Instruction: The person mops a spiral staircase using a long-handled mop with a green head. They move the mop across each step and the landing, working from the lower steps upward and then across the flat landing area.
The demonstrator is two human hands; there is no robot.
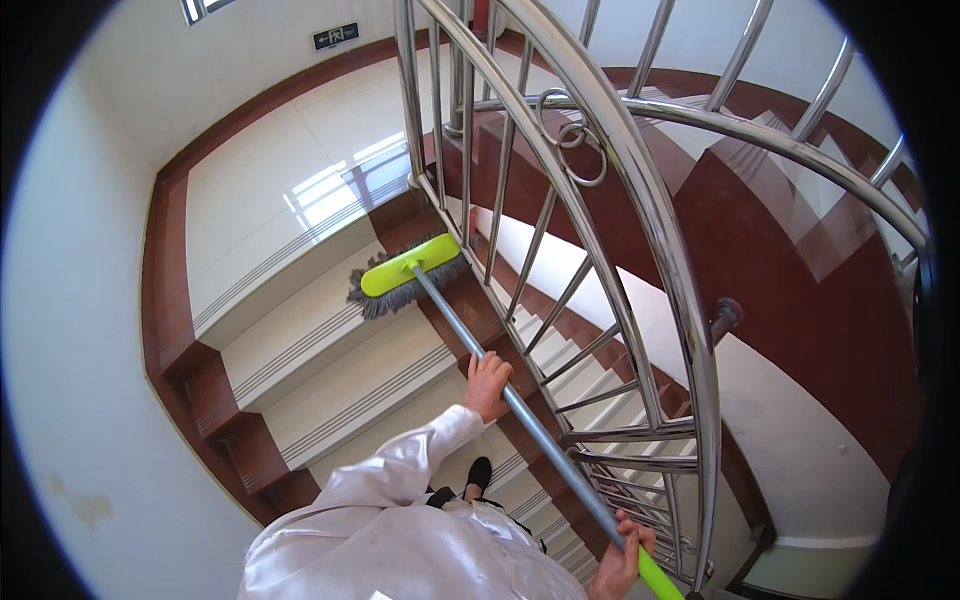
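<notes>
A push broom with a lime-green head point(386, 277) and grey bristles point(390, 301) rests on an upper stair tread, its right end close to the railing's foot. Its grey pole point(547, 435) slants down to the right, ending in a green grip point(658, 574). My left hand point(487, 386) is wrapped around the middle of the pole. Lower down, my right hand point(624, 559) holds it where the grey meets the green grip. The cream stair treads point(352, 394) have dark grooved strips along their edges and red-brown side borders.
A stainless steel railing point(679, 300) with vertical bars runs along the right of the stairs. Beyond it another flight point(574, 360) lies lower. The shiny landing point(262, 157) is at the top, below an exit sign point(336, 36). A white wall point(82, 300) borders the left.
</notes>
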